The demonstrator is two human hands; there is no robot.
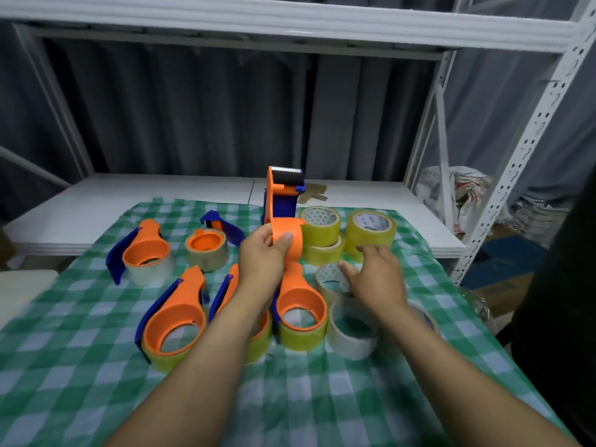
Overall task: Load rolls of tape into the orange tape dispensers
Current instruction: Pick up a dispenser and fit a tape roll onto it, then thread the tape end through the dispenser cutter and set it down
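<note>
Risk is sitting mostly with the right hand, which is hovering with fingers spread and gripping nothing, its fingertips just over a clear roll that is lying crowded against other rolls. Just beyond those fingertips the yellow rolls are standing stacked one on another, so a careless reach is likely to be knocking the top one off and sending it rolling across the table. The left hand is gripping the empty dispenser by its orange hub, thumb wrapped over the front, and is holding it upright above the cloth with the toothed blade pointing away from the wrist. That blade is the second worry (the teeth look sharp enough to be nicking a finger during threading). A loaded dispenser is lying directly under the left wrist, between the two forearms, so lowering the held one blindly is risking a collision. Clear tape is also hard to read: finding its free end may be costing fumbles.
</note>
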